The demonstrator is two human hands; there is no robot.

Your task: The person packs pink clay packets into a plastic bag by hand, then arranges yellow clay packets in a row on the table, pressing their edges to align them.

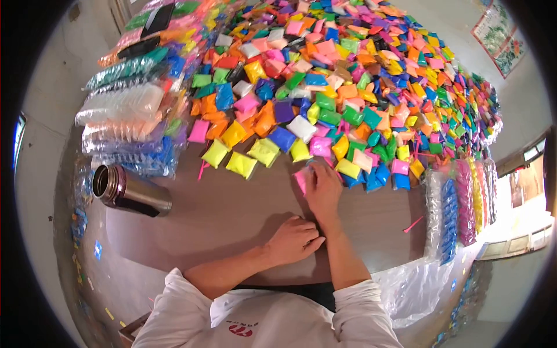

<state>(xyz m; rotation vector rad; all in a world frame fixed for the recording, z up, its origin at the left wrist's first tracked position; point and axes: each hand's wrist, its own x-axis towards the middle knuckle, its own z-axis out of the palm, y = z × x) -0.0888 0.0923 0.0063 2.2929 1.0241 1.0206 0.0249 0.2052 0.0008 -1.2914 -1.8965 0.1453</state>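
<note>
My right hand (322,187) reaches forward to the near edge of a big heap of small coloured packets (348,75) and grips a pink packet (301,177) on the brown table (232,209). My left hand (295,239) rests on the table close to my body, fingers curled loosely, touching the right forearm and holding nothing. Yellow packets (241,163) lie just left of the pink one, blue ones (377,176) to its right.
A steel flask (129,191) lies on its side at the left. Stacked clear bags of sorted packets (130,116) line the left edge. More bagged packets (461,203) stand at the right, with loose clear plastic (418,284) beneath.
</note>
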